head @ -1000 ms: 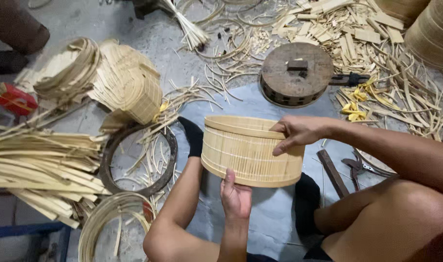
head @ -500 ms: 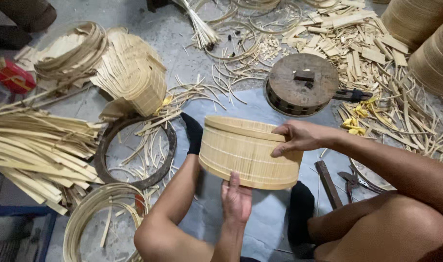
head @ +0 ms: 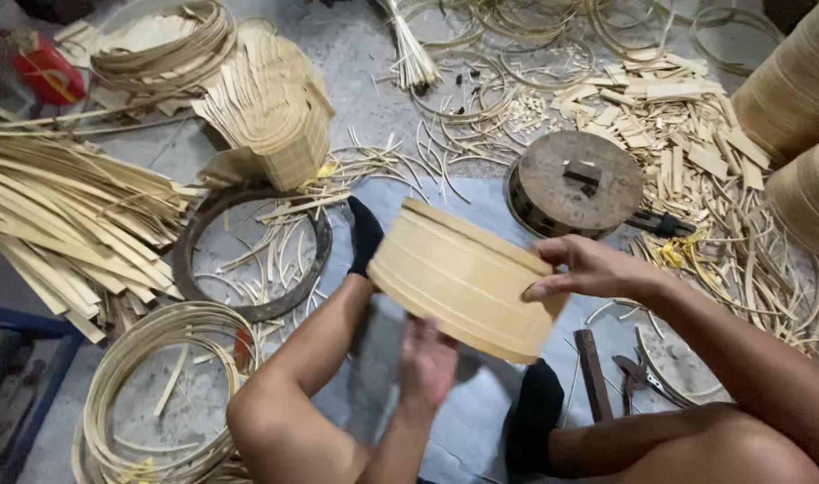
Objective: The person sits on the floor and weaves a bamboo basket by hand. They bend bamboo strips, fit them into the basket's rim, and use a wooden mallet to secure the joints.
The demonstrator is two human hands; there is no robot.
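Gripping the tilted round bamboo steamer frame [head: 463, 280] at its three o'clock rim, the right hand [head: 589, 267] is clamping it while the blurred left hand [head: 427, 358] is cupping its six o'clock underside, likely steadying it above the knees. At one o'clock, a round wooden mould [head: 575, 184] is lying on the floor; at nine, a dark iron ring [head: 190, 260].
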